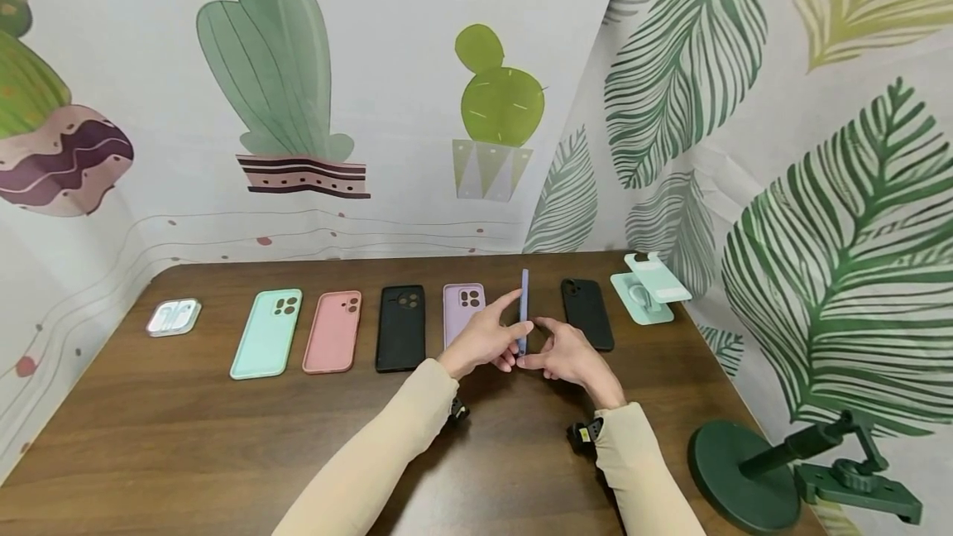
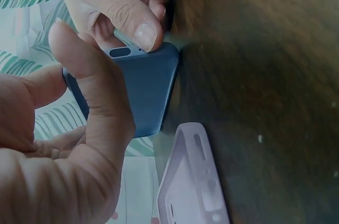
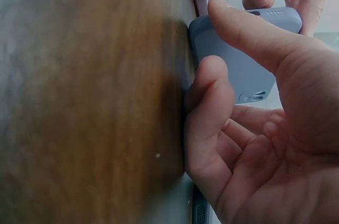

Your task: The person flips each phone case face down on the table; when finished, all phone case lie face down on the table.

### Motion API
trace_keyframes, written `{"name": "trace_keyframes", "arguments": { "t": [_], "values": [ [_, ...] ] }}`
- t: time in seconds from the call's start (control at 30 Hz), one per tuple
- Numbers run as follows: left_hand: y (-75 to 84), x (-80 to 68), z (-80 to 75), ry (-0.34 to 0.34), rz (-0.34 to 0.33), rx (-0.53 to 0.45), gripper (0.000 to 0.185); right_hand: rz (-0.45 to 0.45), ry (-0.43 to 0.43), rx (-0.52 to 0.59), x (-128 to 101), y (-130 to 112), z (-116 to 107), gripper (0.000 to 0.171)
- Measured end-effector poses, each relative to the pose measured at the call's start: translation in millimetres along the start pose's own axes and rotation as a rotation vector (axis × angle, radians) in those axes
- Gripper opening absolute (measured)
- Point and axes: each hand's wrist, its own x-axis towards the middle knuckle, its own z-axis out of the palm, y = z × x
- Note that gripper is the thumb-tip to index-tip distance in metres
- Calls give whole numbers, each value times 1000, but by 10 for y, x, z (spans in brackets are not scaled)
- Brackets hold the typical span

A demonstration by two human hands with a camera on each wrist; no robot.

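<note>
A blue phone case (image 1: 524, 292) stands on its long edge on the wooden table, its slim side toward the head camera. My left hand (image 1: 484, 339) holds it from the left, index finger stretched along the case and thumb across its near part. From the right, my right hand (image 1: 572, 358) grips the near end, its thumb on the short edge beside the port cutout. The case's inner face (image 2: 151, 89) shows in the left wrist view; its back (image 3: 246, 70) faces the right wrist camera. A lilac phone case (image 1: 452, 313) lies left of it, partly behind my left hand.
Left along the table (image 1: 223, 445) lie a black case (image 1: 400, 337), a pink case (image 1: 330, 342), a mint case (image 1: 260, 342) and a small white case (image 1: 174, 318). Rightward are another black case (image 1: 591, 317), a mint folding stand (image 1: 663, 281) and a dark green stand (image 1: 733, 474). Printed cloth rises behind.
</note>
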Motion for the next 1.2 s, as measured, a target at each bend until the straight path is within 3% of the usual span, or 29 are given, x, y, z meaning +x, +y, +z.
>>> {"name": "trace_keyframes", "arguments": {
  "t": [0.87, 1.1, 1.2],
  "values": [
    [-32, -26, -3, -14, -2, -44, 77, 27, -16, 86, -4, 46, -14, 89],
    [-64, 34, 84, 5, 16, 27, 105, 39, -11, 92, -1, 57, -36, 89],
    [-90, 59, 122, 14, 9, 28, 110, 48, -4, 91, 3, 74, -41, 89]
  ]
}}
